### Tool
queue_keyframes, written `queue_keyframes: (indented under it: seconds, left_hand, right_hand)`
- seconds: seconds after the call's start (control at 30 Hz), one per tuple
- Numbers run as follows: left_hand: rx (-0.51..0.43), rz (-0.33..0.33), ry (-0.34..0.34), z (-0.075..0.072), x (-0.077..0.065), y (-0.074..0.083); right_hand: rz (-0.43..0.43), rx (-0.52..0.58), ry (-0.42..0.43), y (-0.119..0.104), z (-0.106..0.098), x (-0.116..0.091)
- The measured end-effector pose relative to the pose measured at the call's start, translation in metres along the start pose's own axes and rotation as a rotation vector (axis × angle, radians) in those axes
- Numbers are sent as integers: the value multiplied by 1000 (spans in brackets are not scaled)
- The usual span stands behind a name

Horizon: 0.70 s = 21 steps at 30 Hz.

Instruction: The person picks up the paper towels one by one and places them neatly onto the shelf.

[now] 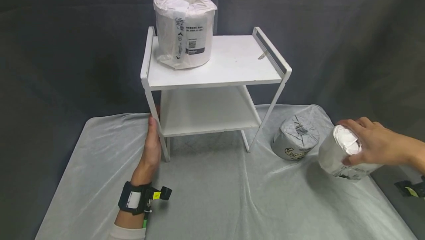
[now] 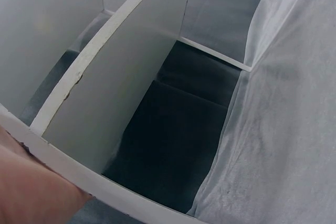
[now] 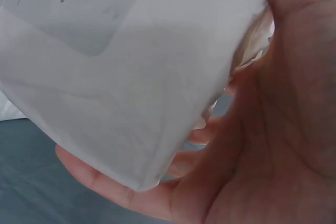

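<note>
A white two-tier shelf rack (image 1: 212,81) stands on the cloth-covered table. My left hand (image 1: 151,147) holds its left front leg low down, thumb along the outer side and fingers partly hidden behind; the left wrist view shows the palm side (image 2: 37,187) against the frame. At the right, my right hand (image 1: 378,142) grips a white paper-wrapped toilet roll (image 1: 335,155) across its end, fingers spread round the rim. The roll is tilted, with a shadow on the cloth beside it. In the right wrist view its wrapper (image 3: 121,77) fills much of the picture.
Another wrapped toilet roll (image 1: 295,138) stands on the cloth between the rack and my right hand. A larger wrapped roll (image 1: 185,29) sits on the left of the top shelf, between raised side rails. Grey cloth (image 1: 206,195) covers the table; a dark curtain (image 1: 83,48) hangs behind.
</note>
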State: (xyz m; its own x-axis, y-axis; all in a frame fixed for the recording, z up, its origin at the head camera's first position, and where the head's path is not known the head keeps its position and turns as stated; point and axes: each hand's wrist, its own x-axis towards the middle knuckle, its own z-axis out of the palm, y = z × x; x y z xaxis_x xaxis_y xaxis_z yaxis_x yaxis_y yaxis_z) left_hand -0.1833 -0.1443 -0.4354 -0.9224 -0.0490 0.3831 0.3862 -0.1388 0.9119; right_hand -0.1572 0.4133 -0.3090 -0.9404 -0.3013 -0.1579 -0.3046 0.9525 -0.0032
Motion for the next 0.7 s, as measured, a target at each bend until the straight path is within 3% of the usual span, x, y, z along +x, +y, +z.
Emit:
queue_keyframes:
  seconds: [0.17, 0.43, 0.7]
  left_hand:
    - [-14, 4, 4, -1, 0, -1]
    - [-40, -53, -12, -1, -3, -2]
    - [-43, -22, 16, -1, -2, -2]
  right_hand:
    - [-14, -10, 5, -2, -13, 1]
    - [-46, -28, 15, -10, -40, 2]
    - [-68, -68, 52, -10, -68, 9]
